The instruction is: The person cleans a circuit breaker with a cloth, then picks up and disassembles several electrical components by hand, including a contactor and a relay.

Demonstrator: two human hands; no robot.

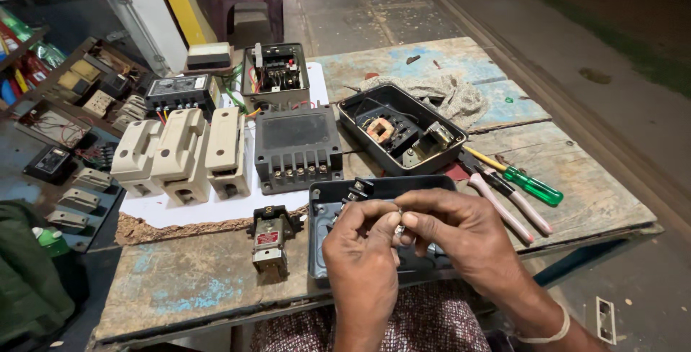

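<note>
Head view shows your left hand (362,240) and right hand (461,231) meeting over the grey tray (321,247). Both pinch one small metal part (399,229) between fingertips, right above the tray's middle. Both hands are equally near.

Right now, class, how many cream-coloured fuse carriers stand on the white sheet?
3, side by side: left cream fuse carrier, middle one, right one. Others may be hidden.
</note>
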